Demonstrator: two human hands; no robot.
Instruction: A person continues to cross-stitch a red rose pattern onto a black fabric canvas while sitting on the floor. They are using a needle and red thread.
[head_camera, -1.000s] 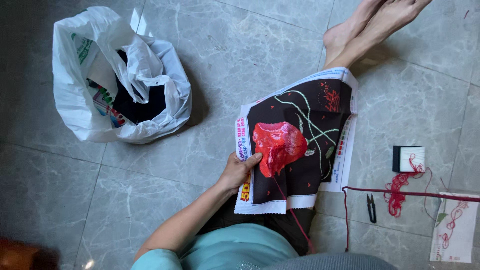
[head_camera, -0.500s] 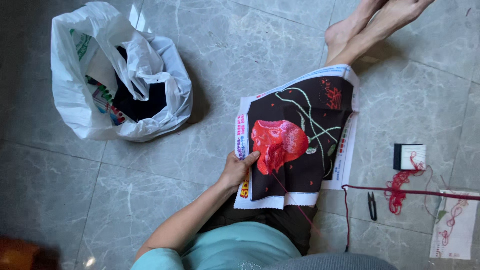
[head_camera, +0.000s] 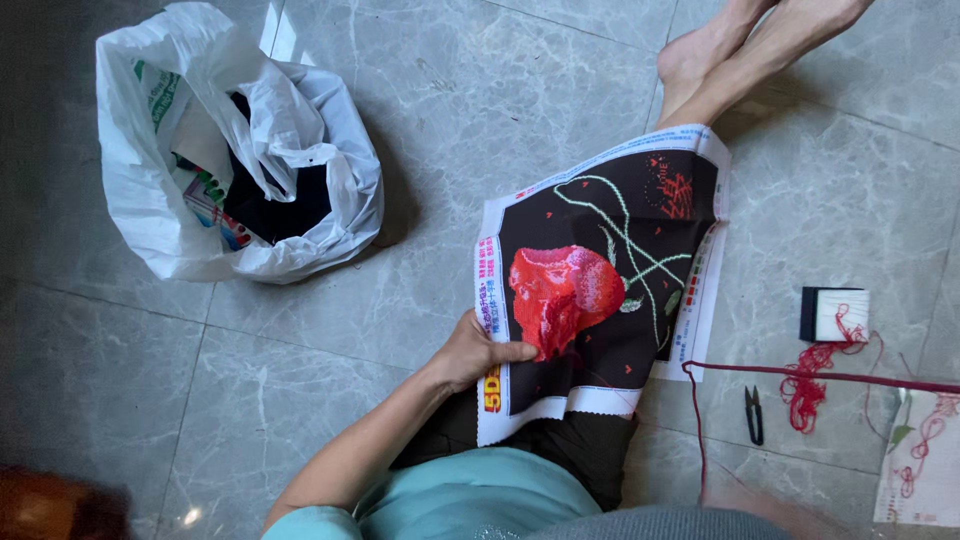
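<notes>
A black cross-stitch cloth (head_camera: 640, 330) with white printed borders lies over my lap and leg. A red stitched flower (head_camera: 558, 290) and green stems show on it. My left hand (head_camera: 472, 352) grips the cloth's left edge, thumb on top beside the flower. A taut red thread (head_camera: 800, 374) runs from the cloth's lower right corner out past the right edge of the view, and another strand drops toward my lap. My right hand is out of view; only a blurred skin-coloured patch shows at the bottom right.
On the grey marble floor, a white plastic bag (head_camera: 230, 150) with dark cloth and packets lies at the upper left. Right of the cloth are a black-and-white thread card (head_camera: 835, 313), tangled red thread (head_camera: 808, 392), small black snips (head_camera: 753, 412) and a printed pattern sheet (head_camera: 920, 460). My bare feet (head_camera: 740, 50) rest at the top.
The view has drifted slightly. My left hand keeps its hold on the cloth edge and the red thread stays stretched to the right.
</notes>
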